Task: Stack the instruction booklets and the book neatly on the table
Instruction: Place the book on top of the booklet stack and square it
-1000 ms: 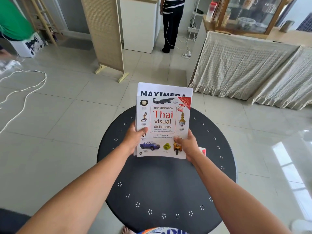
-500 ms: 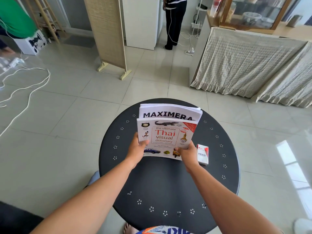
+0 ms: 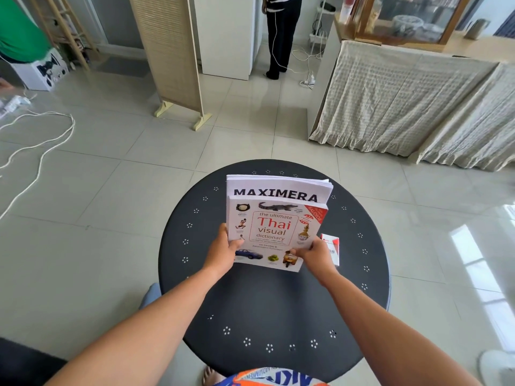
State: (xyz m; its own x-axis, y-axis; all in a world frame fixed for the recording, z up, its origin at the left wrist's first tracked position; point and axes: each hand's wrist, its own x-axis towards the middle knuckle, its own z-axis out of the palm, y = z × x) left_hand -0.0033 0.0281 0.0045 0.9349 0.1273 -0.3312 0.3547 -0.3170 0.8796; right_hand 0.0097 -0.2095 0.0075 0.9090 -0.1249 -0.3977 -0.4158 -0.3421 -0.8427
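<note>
A white Thai visual dictionary book (image 3: 274, 232) lies on top of a pile of white instruction booklets (image 3: 278, 188) marked MAXIMERA, over the far half of the round black table (image 3: 273, 307). The booklets stick out beyond the book's far edge. My left hand (image 3: 223, 253) grips the pile's near left corner, thumb on the cover. My right hand (image 3: 313, 254) grips the near right corner. Whether the pile rests on the table or hovers just above it is unclear.
A small red and white box (image 3: 331, 247) lies on the table just right of my right hand. White cables (image 3: 41, 140) trail on the tiled floor at left. A folding screen (image 3: 170, 51), a cloth-covered counter (image 3: 404, 93) and a standing person (image 3: 280, 34) are beyond.
Both hands have lowered the book and booklets from upright in front of me down to the table top, tilting them flat. The small box, hidden before, now shows.
</note>
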